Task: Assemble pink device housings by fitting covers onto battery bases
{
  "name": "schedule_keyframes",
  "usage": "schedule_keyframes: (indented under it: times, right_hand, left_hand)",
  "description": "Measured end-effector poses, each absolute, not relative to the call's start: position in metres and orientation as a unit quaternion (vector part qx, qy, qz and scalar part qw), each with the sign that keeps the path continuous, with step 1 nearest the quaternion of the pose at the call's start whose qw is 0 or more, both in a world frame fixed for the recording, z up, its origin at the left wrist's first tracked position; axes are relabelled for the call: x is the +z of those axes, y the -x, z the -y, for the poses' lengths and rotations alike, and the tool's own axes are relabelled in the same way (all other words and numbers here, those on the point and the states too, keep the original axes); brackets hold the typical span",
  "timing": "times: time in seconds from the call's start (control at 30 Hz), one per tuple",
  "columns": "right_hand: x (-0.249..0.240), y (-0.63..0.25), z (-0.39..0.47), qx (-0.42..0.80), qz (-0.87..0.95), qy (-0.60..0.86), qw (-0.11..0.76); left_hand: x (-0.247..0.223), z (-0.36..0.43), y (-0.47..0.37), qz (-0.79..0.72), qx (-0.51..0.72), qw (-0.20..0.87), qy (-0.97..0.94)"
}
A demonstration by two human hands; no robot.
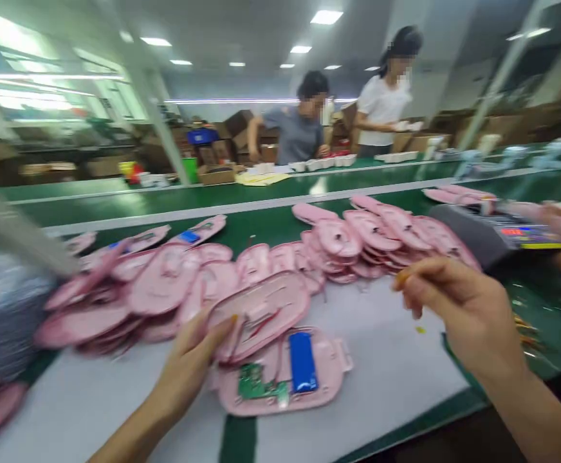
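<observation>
My left hand point(193, 354) is closed on the edge of a pink plastic cover point(285, 296), its inner side turned up and tilted, with thin red wires on it. A small amber bit shows by the left thumb. Below and partly behind the cover lies a pink housing point(331, 379) holding a blue battery pack point(302, 362) and a green circuit board point(251, 381). To the right, my right hand point(468, 315) is raised over the white sheet, fingertips pinched on a small amber-yellow piece point(403, 278), possibly tape; its shape is blurred.
Piles of pink covers point(159, 283) and more pink shells point(381, 231) line the back of the white sheet point(372, 411). A dark device with a lit display point(526, 235) stands right, near another person's hand. A bubble-wrap-like bundle point(8, 315) sits left. Two co-workers work across the bench.
</observation>
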State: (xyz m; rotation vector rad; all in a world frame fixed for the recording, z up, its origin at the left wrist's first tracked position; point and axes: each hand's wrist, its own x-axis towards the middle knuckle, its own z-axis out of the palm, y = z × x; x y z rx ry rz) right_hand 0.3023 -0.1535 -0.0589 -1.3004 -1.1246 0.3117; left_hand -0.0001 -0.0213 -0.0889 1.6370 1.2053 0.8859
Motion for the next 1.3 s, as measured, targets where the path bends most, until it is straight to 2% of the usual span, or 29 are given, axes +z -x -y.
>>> schedule_keyframes:
  times: [0.13,0.27,0.33,0.63,0.87,1.1,1.2,1.3]
  right_hand:
    - [-0.055,-0.188,0.1,0.098,0.793,0.391,0.456]
    - [-0.078,-0.151,0.063,0.013,0.871,0.357,0.337]
    - [-0.085,-0.155,0.063,0.022,0.877,0.364,0.312]
    - [-0.081,-0.157,0.086,0.209,0.769,0.491,0.351]
    - [-0.088,-0.133,0.089,0.174,0.744,0.531,0.367]
    - [-0.1,-0.127,0.085,0.003,0.698,0.605,0.383]
    - [-0.101,-0.132,0.081,0.05,0.656,0.633,0.409]
    - [-0.101,-0.14,0.079,0.113,0.638,0.641,0.411]
  left_hand:
    - [-0.097,0.035,0.018,-0.419,0.414,0.636,-0.498]
    - [-0.105,0.036,0.007,-0.368,0.488,0.643,-0.461]
    - [-0.108,0.037,0.005,-0.359,0.504,0.639,-0.457]
    - [-0.108,0.041,0.009,-0.342,0.508,0.565,-0.552]
    - [-0.11,0.046,0.01,-0.351,0.508,0.534,-0.578]
    - [-0.111,0.052,0.012,-0.353,0.511,0.532,-0.575]
    - [-0.11,0.051,0.014,-0.33,0.518,0.547,-0.569]
    - [-0.108,0.049,0.015,-0.283,0.473,0.594,-0.587]
